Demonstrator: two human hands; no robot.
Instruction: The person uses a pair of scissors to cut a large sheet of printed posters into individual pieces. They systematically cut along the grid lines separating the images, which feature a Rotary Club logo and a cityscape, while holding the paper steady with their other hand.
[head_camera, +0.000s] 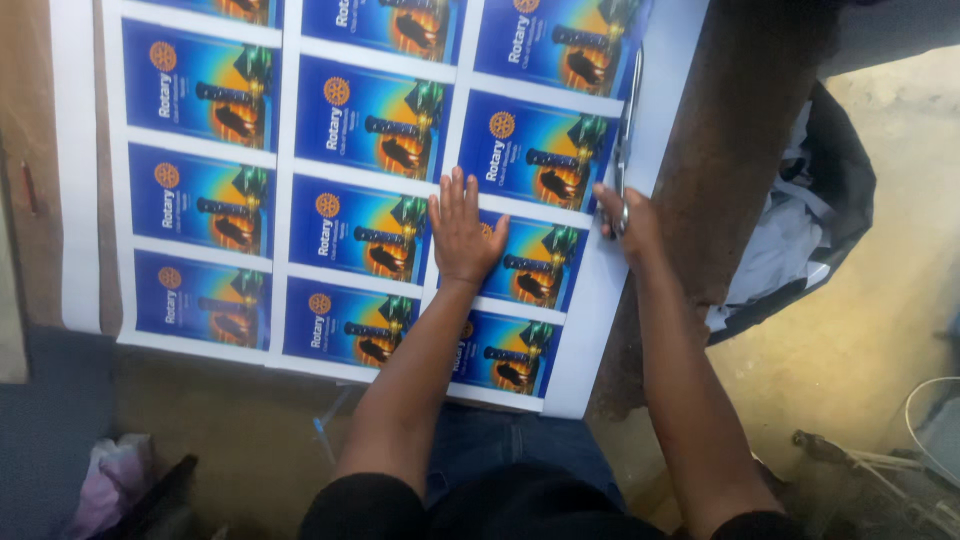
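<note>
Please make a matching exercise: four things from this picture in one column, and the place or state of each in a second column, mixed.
1. left hand
2. right hand
3. black bag
4. pink cloth

a. lower left corner, on the floor
b. flat on the printed sheet, fingers spread
c. right of the table, holding white scraps
d. at the sheet's right edge, gripping scissors

Pairs: 1-b, 2-d, 3-c, 4-a

Single head-worn view, looking steeply down from above the person's shoulders. Close range: forearms rise from the bottom edge, printed sheet (300, 200) fills the upper left. Floor at right.
</note>
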